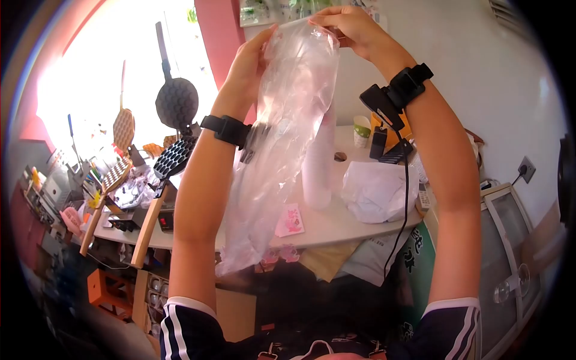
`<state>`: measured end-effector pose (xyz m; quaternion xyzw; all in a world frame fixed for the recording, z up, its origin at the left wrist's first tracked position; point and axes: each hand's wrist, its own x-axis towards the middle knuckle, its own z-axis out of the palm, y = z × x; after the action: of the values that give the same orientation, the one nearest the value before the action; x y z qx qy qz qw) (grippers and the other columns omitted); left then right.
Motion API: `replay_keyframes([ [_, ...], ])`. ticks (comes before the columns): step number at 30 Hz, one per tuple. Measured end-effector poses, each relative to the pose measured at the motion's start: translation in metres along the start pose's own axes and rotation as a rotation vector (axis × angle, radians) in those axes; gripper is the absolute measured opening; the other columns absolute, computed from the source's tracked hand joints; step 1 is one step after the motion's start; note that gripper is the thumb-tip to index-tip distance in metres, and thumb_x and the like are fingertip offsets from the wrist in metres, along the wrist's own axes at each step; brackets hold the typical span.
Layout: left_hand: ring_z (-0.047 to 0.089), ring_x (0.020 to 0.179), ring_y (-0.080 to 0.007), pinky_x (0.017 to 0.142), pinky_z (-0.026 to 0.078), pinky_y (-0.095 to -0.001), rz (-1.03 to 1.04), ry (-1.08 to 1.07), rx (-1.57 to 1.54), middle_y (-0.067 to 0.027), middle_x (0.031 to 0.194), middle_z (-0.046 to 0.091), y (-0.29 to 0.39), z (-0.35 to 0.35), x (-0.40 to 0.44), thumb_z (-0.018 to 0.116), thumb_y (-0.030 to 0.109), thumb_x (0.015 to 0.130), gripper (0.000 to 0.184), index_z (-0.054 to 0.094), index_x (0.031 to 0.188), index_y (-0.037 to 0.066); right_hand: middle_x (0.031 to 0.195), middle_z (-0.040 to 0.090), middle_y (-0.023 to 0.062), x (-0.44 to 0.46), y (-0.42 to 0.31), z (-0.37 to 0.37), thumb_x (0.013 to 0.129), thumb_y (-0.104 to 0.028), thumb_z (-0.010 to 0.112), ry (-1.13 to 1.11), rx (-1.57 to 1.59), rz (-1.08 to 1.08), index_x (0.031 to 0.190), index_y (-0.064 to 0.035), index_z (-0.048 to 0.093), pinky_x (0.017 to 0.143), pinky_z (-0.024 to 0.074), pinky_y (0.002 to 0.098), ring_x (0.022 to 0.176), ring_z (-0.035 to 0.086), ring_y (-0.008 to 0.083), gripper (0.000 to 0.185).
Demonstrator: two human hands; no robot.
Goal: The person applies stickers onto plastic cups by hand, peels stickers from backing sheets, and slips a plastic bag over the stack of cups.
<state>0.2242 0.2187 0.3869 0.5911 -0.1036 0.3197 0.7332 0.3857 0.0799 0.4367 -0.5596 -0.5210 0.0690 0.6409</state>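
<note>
A long clear plastic bag (288,114) hangs in front of me, its crinkled lower end reaching down past the table edge. My left hand (249,60) is closed on the bag's upper left edge, with some fingers hidden behind the film. At the top right corner, my right hand (351,27) pinches the bag between thumb and fingers. Both hands are raised high, above the table. Behind the bag stands a tall whitish cylinder (318,171), partly covered by it. A pink printed card (291,221) lies on the table below.
Open honeycomb waffle irons (177,102) with wooden handles stand at the left. On the table (333,225) are a green and white paper cup (362,131) and a white plastic bag (381,189). A black cable (406,198) hangs from my right wrist. An orange stool (108,291) sits below left.
</note>
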Motion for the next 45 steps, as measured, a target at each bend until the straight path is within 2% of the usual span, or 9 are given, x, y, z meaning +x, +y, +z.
replay_keyframes([
  [4,0.051,0.063,-0.0137,0.061,0.046,-0.0295,0.004,0.209,0.196,-0.003,0.078,0.057,-0.032,-0.011,0.019,0.063,0.023,0.09,0.023,0.064,0.094,0.0,0.077,0.061,-0.0022,0.005,0.015,0.01,0.089,-0.023,0.07,0.17,-0.331,-0.04,0.1,-0.0024,0.07,0.051,0.0436,0.0229,0.054,0.053,0.0073,0.024],
  [9,0.06,0.077,-0.0152,0.07,0.051,-0.0334,-0.261,0.113,0.0,-0.0067,0.088,0.064,-0.058,-0.022,0.022,0.066,0.014,0.088,0.02,0.065,0.098,-0.002,0.079,0.065,0.0045,0.026,0.058,-0.004,0.085,-0.013,0.069,0.128,0.425,0.341,0.094,-0.0026,0.066,0.051,0.0513,0.027,0.057,0.06,0.0106,0.014],
  [11,0.063,0.088,-0.0163,0.079,0.053,-0.0333,-0.234,0.074,0.279,-0.0098,0.098,0.067,-0.059,-0.016,0.017,0.069,0.015,0.087,0.029,0.065,0.106,-0.005,0.08,0.066,0.0039,0.032,0.069,-0.015,0.087,-0.012,0.066,0.036,0.474,0.427,0.093,-0.0026,0.066,0.052,0.0532,0.0271,0.058,0.06,0.0109,0.011],
  [12,0.063,0.095,-0.0182,0.085,0.051,-0.0339,0.244,-0.146,0.993,-0.0107,0.106,0.067,-0.06,-0.02,0.003,0.069,0.026,0.088,0.04,0.064,0.113,-0.005,0.081,0.066,0.0034,0.033,0.072,-0.019,0.089,-0.011,0.063,-0.059,0.52,0.508,0.093,-0.0026,0.065,0.054,0.055,0.0272,0.059,0.061,0.0111,0.009],
  [16,0.065,0.091,-0.0244,0.084,0.053,-0.0373,-0.399,0.016,-0.074,-0.0122,0.108,0.067,-0.044,-0.018,0.031,0.055,0.032,0.096,0.037,0.064,0.113,0.0,0.082,0.066,0.0018,0.008,0.08,-0.018,0.093,-0.01,0.058,0.069,0.304,0.486,0.091,-0.0021,0.063,0.055,0.0556,0.0274,0.061,0.062,0.011,0.01],
  [22,0.062,0.1,-0.0153,0.084,0.05,-0.0313,-0.039,-0.184,0.391,-0.0104,0.11,0.065,-0.076,-0.049,-0.002,0.061,0.018,0.094,0.029,0.062,0.116,0.0,0.061,0.024,-0.0004,-0.02,0.137,0.004,0.06,0.01,0.042,-0.08,0.056,0.54,0.059,-0.0116,0.034,0.046,0.0155,0.0257,0.054,0.015,0.0127,0.023],
  [30,0.066,0.099,-0.0164,0.082,0.052,-0.0313,-0.259,-0.018,-0.022,-0.014,0.121,0.062,-0.115,-0.071,-0.055,0.061,0.023,0.096,0.037,0.055,0.126,0.001,0.087,0.057,0.0053,-0.053,0.145,-0.005,0.085,-0.021,0.066,-0.176,-0.355,0.563,0.097,-0.0094,0.065,0.065,0.0508,0.0346,0.072,0.053,0.0204,0.017],
  [37,0.064,0.08,-0.0088,0.064,0.043,-0.0222,-0.437,0.288,0.176,-0.0021,0.085,0.068,-0.132,-0.037,-0.076,0.057,0.027,0.094,0.015,0.061,0.089,0.014,0.107,0.062,-0.0012,-0.066,0.186,-0.031,0.093,-0.027,0.063,-0.263,0.449,0.49,0.12,-0.0119,0.061,0.073,0.0501,0.0313,0.088,0.057,0.0122,0.031],
  [45,0.062,0.076,-0.0114,0.063,0.035,-0.0255,-0.306,0.336,0.385,0.0005,0.079,0.062,-0.139,-0.015,-0.083,0.056,0.025,0.087,0.013,0.059,0.08,0.014,0.093,0.061,-0.0011,-0.086,0.164,-0.015,0.089,-0.02,0.062,-0.116,0.263,0.422,0.109,-0.0096,0.062,0.075,0.0474,0.0259,0.077,0.056,0.0105,0.023],
])
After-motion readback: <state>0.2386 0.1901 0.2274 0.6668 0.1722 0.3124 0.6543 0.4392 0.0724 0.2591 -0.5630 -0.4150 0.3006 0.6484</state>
